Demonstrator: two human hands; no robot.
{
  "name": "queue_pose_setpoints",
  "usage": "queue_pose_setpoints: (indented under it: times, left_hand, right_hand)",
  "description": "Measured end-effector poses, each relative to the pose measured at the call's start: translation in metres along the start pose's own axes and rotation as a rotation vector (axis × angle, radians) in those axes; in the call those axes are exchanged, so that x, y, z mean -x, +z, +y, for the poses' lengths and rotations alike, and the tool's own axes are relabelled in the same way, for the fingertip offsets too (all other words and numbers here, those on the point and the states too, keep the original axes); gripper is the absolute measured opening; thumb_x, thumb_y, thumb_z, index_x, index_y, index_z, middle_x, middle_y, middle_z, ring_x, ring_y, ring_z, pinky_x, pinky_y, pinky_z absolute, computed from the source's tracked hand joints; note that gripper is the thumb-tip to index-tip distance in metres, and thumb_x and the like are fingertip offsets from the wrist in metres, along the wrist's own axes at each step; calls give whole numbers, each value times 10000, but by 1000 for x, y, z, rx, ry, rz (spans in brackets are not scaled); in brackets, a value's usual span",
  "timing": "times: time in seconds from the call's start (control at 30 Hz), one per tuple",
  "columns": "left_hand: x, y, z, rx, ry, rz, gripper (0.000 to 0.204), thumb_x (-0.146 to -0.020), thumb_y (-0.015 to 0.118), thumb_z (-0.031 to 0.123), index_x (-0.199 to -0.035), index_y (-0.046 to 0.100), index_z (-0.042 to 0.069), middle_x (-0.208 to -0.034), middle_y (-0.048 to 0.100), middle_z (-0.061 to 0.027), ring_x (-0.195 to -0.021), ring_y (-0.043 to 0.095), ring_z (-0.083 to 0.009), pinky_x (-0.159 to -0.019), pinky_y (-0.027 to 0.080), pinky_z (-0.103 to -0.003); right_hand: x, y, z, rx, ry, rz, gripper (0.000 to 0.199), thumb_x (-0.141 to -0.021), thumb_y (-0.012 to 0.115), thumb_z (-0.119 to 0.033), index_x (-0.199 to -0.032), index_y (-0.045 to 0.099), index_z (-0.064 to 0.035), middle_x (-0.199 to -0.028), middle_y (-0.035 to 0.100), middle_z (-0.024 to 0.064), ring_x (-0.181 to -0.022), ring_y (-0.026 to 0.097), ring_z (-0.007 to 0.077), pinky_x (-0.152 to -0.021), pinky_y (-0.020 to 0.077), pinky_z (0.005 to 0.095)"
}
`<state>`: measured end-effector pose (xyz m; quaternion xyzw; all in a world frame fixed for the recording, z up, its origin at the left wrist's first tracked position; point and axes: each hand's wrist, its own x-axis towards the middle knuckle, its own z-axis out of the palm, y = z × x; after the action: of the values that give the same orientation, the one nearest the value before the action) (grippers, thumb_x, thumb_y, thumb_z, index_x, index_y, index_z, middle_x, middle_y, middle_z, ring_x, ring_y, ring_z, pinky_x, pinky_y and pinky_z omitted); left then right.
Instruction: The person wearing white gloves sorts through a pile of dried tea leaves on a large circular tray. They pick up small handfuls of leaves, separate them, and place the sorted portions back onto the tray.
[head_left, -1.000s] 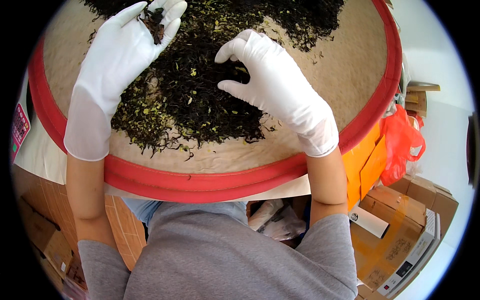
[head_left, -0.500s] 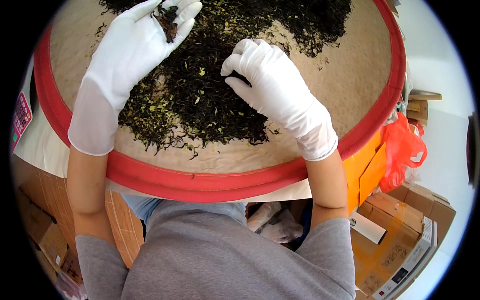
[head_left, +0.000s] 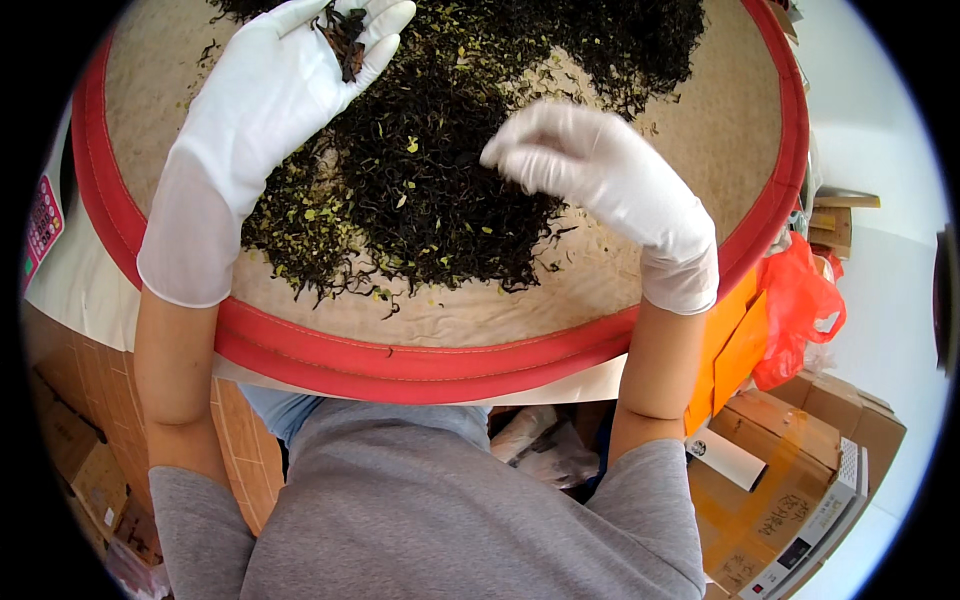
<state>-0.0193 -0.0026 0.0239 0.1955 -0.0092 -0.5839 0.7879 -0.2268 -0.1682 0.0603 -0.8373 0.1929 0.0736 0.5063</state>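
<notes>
My left hand (head_left: 262, 100), in a white glove, is turned palm up at the far left. It cradles a small bunch of brownish tea leaves (head_left: 344, 45) in its half-curled fingers. My right hand (head_left: 612, 180), gloved the same way, hovers at the right edge of a heap of dark, twisted tea leaves (head_left: 430, 220). Its fingertips are smeared by motion, so I cannot tell whether anything is between them. Yellow-green bits (head_left: 290, 225) are scattered through the heap. Everything lies on a round, cloth-like tan tray with a red rim (head_left: 420, 378).
A second dark heap of leaves (head_left: 640, 40) lies at the far right of the tray. Beyond the right rim are a red plastic bag (head_left: 800, 310), orange sheets (head_left: 735, 330) and cardboard boxes (head_left: 750, 500). A keypad device (head_left: 42, 230) stands at the left.
My right hand has moved right and slightly nearer, away from the heap's middle. My left hand has hardly shifted and still holds its leaves.
</notes>
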Motion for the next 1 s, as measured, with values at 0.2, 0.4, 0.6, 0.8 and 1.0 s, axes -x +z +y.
queue_pose_setpoints:
  times: [0.2, 0.4, 0.6, 0.8, 1.0]
  left_hand:
    - [-1, 2, -2, -58, 31, 63, 384, -1023, 371, 138, -1326, 501, -59, -1105, 646, -125, -1032, 632, -261, -939, 532, -390]
    - [-2, -4, -2, 6, -11, 2, 386, -1018, 385, 140, -1325, 512, -56, -1146, 653, -129, -1051, 638, -261, -951, 528, -391]
    - [-1, -3, -1, -29, 4, 53, 396, -1020, 386, 145, -1343, 507, -50, -1158, 653, -133, -1050, 640, -258, -950, 530, -388]
    - [-2, -5, -1, -32, -5, 46, 401, -1024, 385, 152, -1348, 507, -48, -1160, 654, -132, -1050, 641, -255, -946, 531, -388]
    - [-2, -6, -1, -27, -11, 32, 402, -1026, 382, 156, -1351, 511, -42, -1163, 658, -130, -1058, 641, -255, -947, 530, -386]
  right_hand:
    - [-4, 9, 1, 442, -70, 202, 139, -879, 686, -139, -991, 703, -57, -803, 664, 80, -727, 636, 215, -711, 530, 320]
    - [-20, 29, 15, 656, -495, 216, 124, -784, 712, -93, -908, 716, -93, -871, 642, 107, -866, 640, 308, -780, 529, 401]
    - [-22, 32, 12, 823, -474, 201, 156, -755, 748, -126, -904, 712, -91, -892, 640, 109, -885, 632, 316, -794, 529, 401]
    - [-15, 24, 14, 775, -444, 214, 313, -730, 799, -165, -1005, 673, -87, -933, 627, 113, -920, 622, 311, -816, 520, 395]
    - [-10, 20, 18, 680, -371, 168, 397, -741, 809, -142, -1095, 638, -89, -955, 610, 96, -920, 614, 293, -834, 515, 367]
